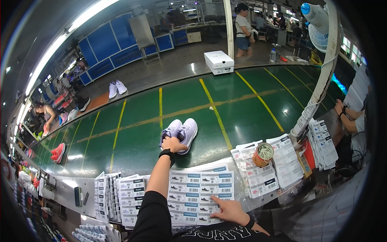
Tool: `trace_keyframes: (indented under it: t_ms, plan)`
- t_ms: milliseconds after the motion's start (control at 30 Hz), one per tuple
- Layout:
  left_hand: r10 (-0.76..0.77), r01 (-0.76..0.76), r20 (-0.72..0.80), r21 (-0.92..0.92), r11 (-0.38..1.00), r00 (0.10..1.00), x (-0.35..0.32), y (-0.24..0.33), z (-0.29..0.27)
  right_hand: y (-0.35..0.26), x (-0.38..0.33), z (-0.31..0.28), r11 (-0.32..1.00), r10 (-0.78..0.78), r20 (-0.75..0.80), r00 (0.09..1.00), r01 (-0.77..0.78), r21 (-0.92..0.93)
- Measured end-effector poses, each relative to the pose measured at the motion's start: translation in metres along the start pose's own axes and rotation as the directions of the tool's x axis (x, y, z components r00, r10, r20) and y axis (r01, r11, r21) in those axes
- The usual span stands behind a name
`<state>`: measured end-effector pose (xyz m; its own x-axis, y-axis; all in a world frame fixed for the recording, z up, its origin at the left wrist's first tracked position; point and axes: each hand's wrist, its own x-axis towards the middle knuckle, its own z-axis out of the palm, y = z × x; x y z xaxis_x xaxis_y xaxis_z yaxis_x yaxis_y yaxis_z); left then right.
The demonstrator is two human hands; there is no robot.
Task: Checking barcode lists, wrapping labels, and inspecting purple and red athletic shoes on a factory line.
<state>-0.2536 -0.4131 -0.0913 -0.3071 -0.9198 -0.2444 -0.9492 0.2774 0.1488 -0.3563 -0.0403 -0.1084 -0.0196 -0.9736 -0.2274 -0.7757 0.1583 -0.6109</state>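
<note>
A pair of pale lilac sneakers [187, 131] stands on the green conveyor belt [225, 97], toes pointing away from me. My left hand [173, 144] reaches over the near edge of the belt and grips the pair at the heel openings; its fingertips are partly hidden inside. Below, a sheet of shoe labels [185, 197] with small shoe pictures and barcodes lies on the metal ledge. My right hand [230, 210] rests at the right side of this sheet, thumb and index finger spread apart, holding nothing.
Label stacks [131, 197] lie left of the sheet, others [285, 161] right of it. A tin of rubber bands [263, 155] stands on the right labels. A white shoebox [219, 62], a coral shoe [58, 153], a phone [78, 196] and a fan pole [318, 92] surround the space. Co-workers stand farther off.
</note>
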Motion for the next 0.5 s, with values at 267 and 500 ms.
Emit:
trace_keyframes:
  t_ms: [267, 500]
  plan:
    - [0.025, -0.025, -0.006, -0.020, 0.999, 1.000, -0.001, 0.005, 0.001, -0.001, 0.000, -0.001, 1.000, -0.012, -0.020, 1.000, 0.012, 0.016]
    - [0.067, -0.068, -0.022, -0.051, 0.996, 0.998, 0.001, 0.011, 0.007, -0.001, -0.002, -0.002, 1.000, -0.006, -0.025, 1.000, 0.007, 0.029]
